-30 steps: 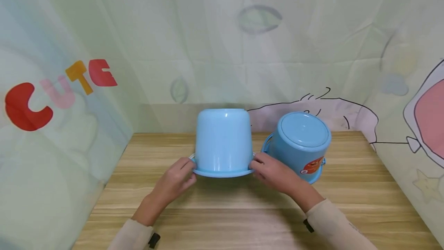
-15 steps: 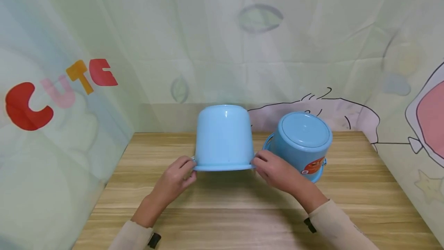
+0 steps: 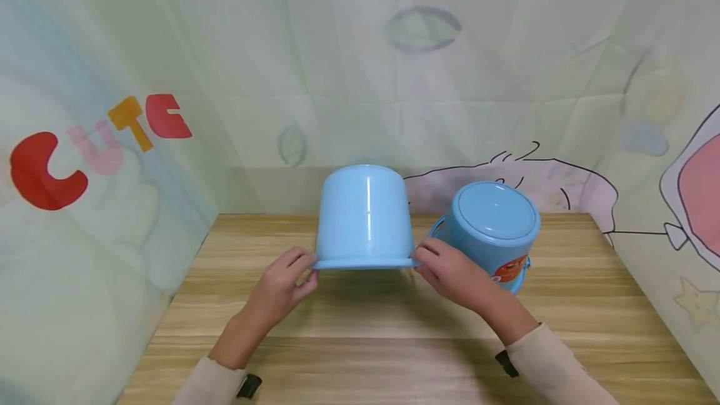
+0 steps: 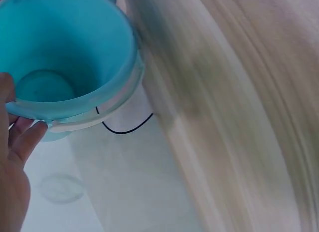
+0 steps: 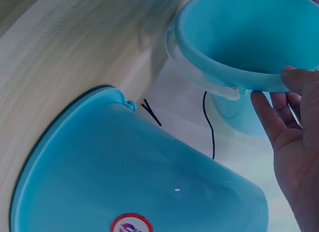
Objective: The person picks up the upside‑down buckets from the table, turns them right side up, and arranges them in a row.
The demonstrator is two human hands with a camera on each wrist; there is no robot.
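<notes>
A light blue bucket (image 3: 364, 214) is held bottom up over the table, its rim raised off the wood. My left hand (image 3: 283, 287) pinches the rim on the left, and my right hand (image 3: 452, 272) pinches it on the right. In the left wrist view, the inside of this bucket (image 4: 60, 37) shows nothing in it. A whitish handle (image 5: 194, 75) hangs along the rim in the right wrist view. Just right of my right hand, a second, darker blue bucket (image 3: 492, 233) stands upside down with a red label (image 3: 510, 269) on its side.
The wood-grain table (image 3: 360, 342) runs under both buckets. Behind it hangs a pale printed cloth (image 3: 337, 80), close to the held bucket. The second bucket's blue handle (image 3: 437, 227) sticks out to its left.
The held bucket has risen slightly and tilted, its rim higher in view and its base further up. Both hands rose with it, still gripping. The second bucket has stayed put.
</notes>
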